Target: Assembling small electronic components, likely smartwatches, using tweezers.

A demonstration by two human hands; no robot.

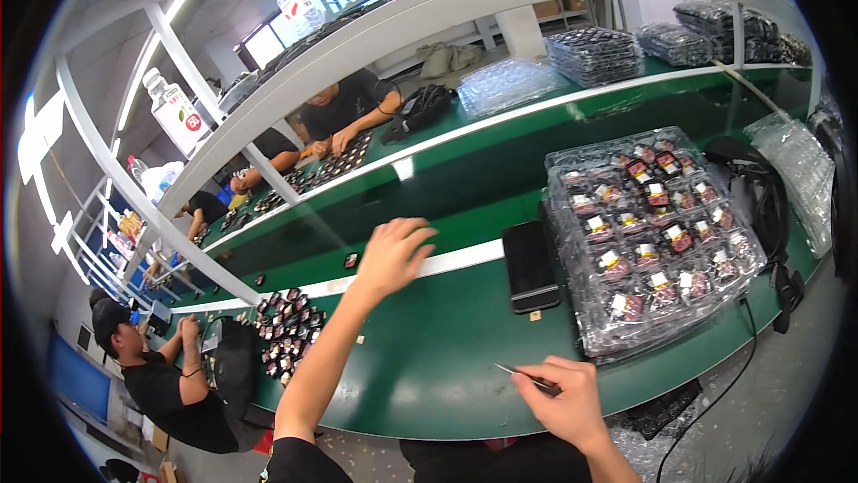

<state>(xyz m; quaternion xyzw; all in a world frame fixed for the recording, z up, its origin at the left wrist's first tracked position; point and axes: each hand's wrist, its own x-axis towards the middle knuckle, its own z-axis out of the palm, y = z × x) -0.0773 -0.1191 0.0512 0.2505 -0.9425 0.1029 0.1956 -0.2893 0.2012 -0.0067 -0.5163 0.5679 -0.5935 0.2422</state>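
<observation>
My left hand (394, 258) is stretched out over the white strip along the bench's far side. Its fingers are slightly spread, and no object shows in it. My right hand (565, 395), low over the near edge of the bench, is closed around thin metal tweezers (511, 370) whose tips point left. Left of my left forearm lies a pile of small dark parts (288, 329) with pale and reddish marks. One similar part (350, 260) sits alone on the belt, just left of my left hand.
A stack of clear plastic trays (585, 327) filled with small black, white and yellow parts stands at the right. Beside it lies a black phone (529, 266). A black bag (234, 353) is at the left. Co-workers (183, 394) sit along the line. A metal shelf frame crosses overhead.
</observation>
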